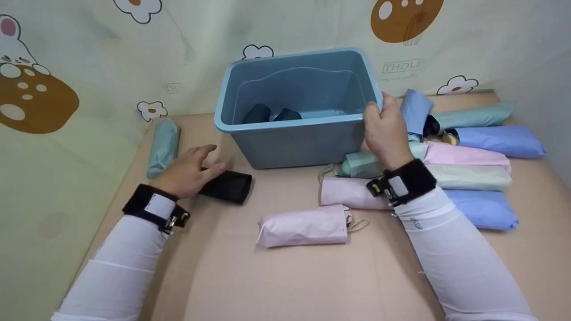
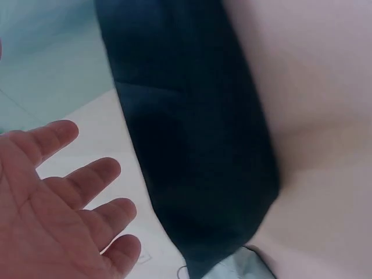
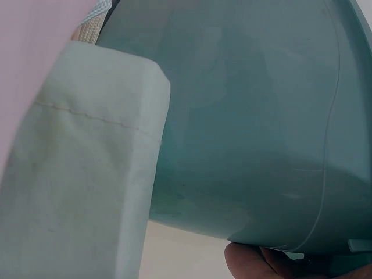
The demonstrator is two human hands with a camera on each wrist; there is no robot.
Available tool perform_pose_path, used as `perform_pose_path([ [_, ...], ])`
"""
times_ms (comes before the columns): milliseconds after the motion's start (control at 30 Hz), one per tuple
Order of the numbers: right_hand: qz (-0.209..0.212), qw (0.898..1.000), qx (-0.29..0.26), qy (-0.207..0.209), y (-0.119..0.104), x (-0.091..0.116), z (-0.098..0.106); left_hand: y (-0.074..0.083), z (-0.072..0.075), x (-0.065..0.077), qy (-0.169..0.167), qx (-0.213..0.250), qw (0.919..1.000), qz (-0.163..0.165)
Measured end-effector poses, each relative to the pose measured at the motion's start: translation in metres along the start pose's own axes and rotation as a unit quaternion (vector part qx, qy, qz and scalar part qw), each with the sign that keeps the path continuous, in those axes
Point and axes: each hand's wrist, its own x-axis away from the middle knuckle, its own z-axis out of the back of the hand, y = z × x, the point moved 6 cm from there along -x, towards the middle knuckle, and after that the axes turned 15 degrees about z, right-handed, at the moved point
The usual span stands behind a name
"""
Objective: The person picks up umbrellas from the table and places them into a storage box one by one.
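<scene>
My left hand (image 1: pixel 187 174) is spread beside a black folded umbrella (image 1: pixel 228 187) lying on the table, its far part hidden behind the hand. In the left wrist view the same dark umbrella (image 2: pixel 197 139) fills the middle, and a gap shows between it and my extended fingers (image 2: pixel 93 180). My right hand (image 1: pixel 387 133) grips the right rim of a blue-grey plastic bin (image 1: pixel 294 145), thumb toward the near side. Inside the bin lie two dark objects (image 1: pixel 258 113), partly hidden by its front wall. In the right wrist view, fingertips (image 3: pixel 250 260) touch the bin's edge.
A pale pink folded umbrella (image 1: pixel 303 226) with a strap lies in front of the bin. Several pink, green and blue folded umbrellas (image 1: pixel 477 177) crowd the right side, some against the bin. A green one (image 1: pixel 163 149) lies at the left table edge. A patterned curtain (image 1: pixel 192 58) hangs behind.
</scene>
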Motion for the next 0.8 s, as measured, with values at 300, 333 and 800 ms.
perform_pose_path([
  [300,0.001,1.0,0.008,0.0,0.001,0.0,0.0,-0.01,-0.011,0.002,-0.023,-0.032,0.999,0.02],
  [333,0.0,1.0,0.009,0.0,0.001,0.0,0.0,-0.011,-0.013,0.002,-0.024,-0.034,0.9989,0.021],
  [800,0.003,1.0,0.008,0.005,0.001,-0.001,0.001,-0.016,-0.028,-0.002,-0.031,-0.052,0.998,0.019],
])
